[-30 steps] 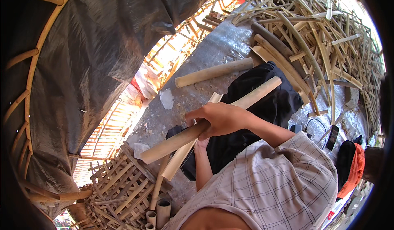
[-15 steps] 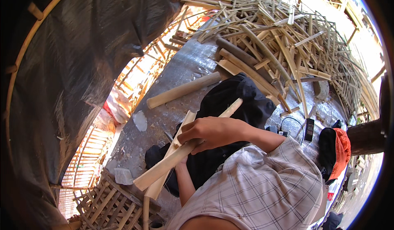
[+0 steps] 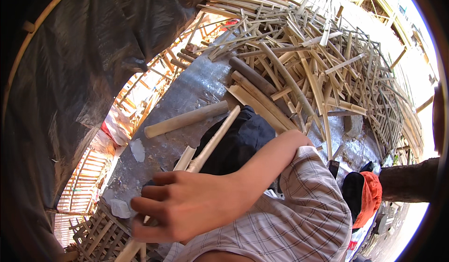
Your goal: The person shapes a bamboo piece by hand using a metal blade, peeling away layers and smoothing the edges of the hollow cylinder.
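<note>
The person's right hand, fingers parted, overlies two split-bamboo lengths; grip cannot be determined. Left hand: hidden, state indeterminable.

Dark sheet: hangs in creased folds over the left and upper left of the frame; a curved pole follows its outer side
Slatted wall: pale slats with gaps, lower left; brightly lit
Floor: grey and scuffed; a bluish shine toward upper middle
Post: thick, dark; at the right edge
Daylight: strong; washed out white at upper right
</note>
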Demonstrator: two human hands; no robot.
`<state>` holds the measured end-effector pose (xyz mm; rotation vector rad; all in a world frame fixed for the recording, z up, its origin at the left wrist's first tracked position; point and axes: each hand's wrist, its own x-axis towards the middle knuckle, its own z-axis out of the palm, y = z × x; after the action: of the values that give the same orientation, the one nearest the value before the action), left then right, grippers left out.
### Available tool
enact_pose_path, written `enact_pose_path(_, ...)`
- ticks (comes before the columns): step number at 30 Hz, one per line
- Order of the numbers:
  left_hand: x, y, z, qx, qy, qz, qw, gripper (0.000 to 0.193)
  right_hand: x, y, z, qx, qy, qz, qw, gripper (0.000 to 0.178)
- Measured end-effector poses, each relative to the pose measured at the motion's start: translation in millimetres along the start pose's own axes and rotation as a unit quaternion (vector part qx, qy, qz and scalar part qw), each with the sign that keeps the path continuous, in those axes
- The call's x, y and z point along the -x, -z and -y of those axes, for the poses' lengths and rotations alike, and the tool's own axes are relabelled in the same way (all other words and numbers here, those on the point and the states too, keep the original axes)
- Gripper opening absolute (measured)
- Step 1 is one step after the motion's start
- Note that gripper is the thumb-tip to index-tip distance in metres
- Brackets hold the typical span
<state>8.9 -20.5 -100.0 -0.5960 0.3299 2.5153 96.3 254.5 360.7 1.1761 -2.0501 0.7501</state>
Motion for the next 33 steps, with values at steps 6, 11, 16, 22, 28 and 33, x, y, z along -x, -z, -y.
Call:
enact_pose_path(6,13,-7,2,0.009,-0.032,-0.027,0.999,0.024,2,33,-83,0.289,0.075,-0.128,0.946,0.028)
enact_pose_path(11,20,-11,-5,0.016,-0.021,-0.011,1.000,0.023,92,170,-224,0.538,0.089,-0.013,0.838,0.024)
enact_pose_path(16,11,-9,7,0.025,0.006,0.026,0.999,0.025,307,298,-279,0.687,-0.439,-0.037,0.577,0.054)
enact_pose_path(22,9,-11,6,0.034,-0.024,-0.035,0.999,0.026,492,183,-173,0.393,-0.788,-0.065,0.469,0.052)
enact_pose_path(28,-2,-7,-7,0.019,0.075,0.028,0.997,0.018,490,20,-192,0.149,-0.661,-0.190,0.711,0.026)
enact_pose_path(33,1,-27,-3,-0.055,0.056,0.012,0.997,0.019,267,-3,-225,0.192,-0.503,-0.162,0.827,0.026)
